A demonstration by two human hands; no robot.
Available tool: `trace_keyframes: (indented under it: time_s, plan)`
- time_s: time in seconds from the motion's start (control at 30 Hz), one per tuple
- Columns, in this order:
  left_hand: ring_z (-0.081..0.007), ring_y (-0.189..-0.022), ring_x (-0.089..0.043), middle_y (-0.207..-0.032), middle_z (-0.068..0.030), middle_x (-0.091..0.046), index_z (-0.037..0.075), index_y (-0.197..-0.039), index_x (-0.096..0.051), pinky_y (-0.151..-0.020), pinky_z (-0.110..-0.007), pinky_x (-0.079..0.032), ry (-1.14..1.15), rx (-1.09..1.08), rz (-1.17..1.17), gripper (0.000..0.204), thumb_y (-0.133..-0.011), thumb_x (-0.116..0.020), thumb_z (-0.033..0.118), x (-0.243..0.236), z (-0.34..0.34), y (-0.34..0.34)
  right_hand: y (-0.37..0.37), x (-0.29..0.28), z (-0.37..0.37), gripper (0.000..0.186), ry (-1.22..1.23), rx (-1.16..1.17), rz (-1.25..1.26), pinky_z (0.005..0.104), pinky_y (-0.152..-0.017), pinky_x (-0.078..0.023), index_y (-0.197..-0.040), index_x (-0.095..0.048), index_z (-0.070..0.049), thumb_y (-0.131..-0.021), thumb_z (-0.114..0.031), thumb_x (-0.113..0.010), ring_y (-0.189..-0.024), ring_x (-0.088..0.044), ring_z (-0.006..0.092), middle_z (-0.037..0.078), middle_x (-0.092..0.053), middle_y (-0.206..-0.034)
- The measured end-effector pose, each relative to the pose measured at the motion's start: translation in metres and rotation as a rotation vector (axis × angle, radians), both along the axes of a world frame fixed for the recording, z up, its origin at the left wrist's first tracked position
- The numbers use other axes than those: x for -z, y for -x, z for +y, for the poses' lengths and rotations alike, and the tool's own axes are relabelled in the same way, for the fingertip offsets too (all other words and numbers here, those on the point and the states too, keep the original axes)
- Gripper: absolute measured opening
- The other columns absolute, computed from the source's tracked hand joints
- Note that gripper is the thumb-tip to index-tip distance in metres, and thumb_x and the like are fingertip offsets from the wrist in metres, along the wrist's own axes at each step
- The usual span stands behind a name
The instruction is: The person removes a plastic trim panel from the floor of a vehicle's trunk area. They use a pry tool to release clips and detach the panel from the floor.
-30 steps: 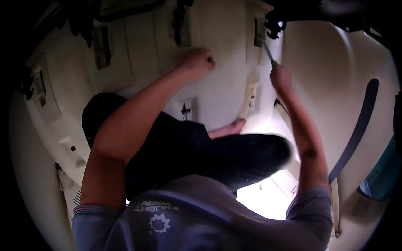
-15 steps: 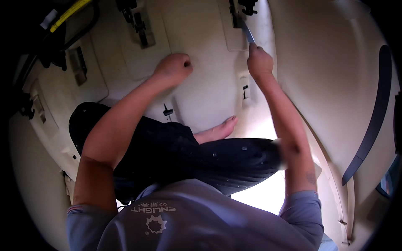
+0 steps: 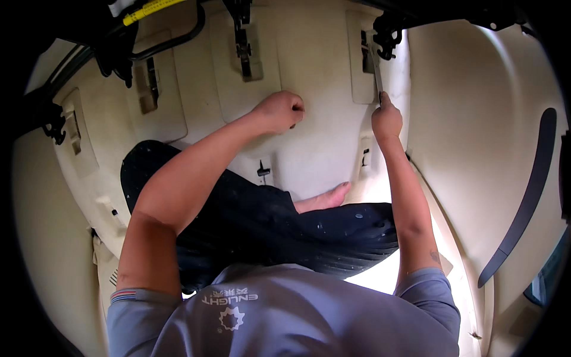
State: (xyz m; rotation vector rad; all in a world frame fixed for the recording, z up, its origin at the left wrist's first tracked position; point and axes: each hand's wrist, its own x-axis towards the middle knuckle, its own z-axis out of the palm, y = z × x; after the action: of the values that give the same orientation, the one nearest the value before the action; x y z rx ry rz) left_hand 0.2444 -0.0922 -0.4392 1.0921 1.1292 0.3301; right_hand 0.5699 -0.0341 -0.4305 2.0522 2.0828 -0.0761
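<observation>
In my right hand (image 3: pixel 388 121) is a long, thin, flat metal tool (image 3: pixel 378 74), its near end gripped in my closed fingers. It points away from me; its far end reaches a recess (image 3: pixel 364 50) in the beige floor covering, beside a black metal latch (image 3: pixel 388 37). Whether the tip touches anything there I cannot tell. My left hand (image 3: pixel 279 112) is curled into a loose fist over the beige floor covering (image 3: pixel 324 134), and whatever may be inside it is hidden.
Black metal brackets (image 3: pixel 242 44) and a bar with a yellow label (image 3: pixel 151 11) line the far edge. A small black fitting (image 3: pixel 263 171) rises from the floor near my bare foot (image 3: pixel 324 199). At right stands a beige side wall with a dark curved strip (image 3: pixel 523 202).
The whole view has shifted, so floor, brackets and hands sit lower and farther right. The tool now stands more upright in the picture, still in my right hand. My left hand remains closed.
</observation>
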Motion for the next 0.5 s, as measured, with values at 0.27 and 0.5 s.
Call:
trace_keyframes:
  time_s: [0.27,0.5]
  plan:
    - [-0.0187,-0.075,-0.065,-0.083,-0.0109,-0.07,-0.001,-0.101,-0.07,-0.072,-0.032,-0.05,-0.266,-0.022,0.124,0.024,-0.087,-0.066,0.018,0.003,-0.002,0.005,-0.045,-0.054,-0.021,0.045,-0.126,0.008,0.288,0.0505,-0.081,-0.052,-0.121,-0.063,-0.003,-0.077,-0.003,-0.052,-0.089,-0.064,0.0441,0.027,-0.066,-0.099]
    - [-0.0297,-0.09,-0.068,-0.099,-0.0147,-0.071,0.007,-0.106,-0.07,-0.079,-0.038,-0.052,-0.529,-0.157,0.358,0.028,-0.086,-0.064,0.025,-0.004,0.036,-0.072,-0.102,-0.032,-0.03,0.028,0.282,0.264,0.148,0.0481,-0.089,-0.049,-0.105,-0.066,0.0,-0.082,-0.008,-0.051,-0.102,-0.063,0.0425,0.026,-0.066,-0.107]
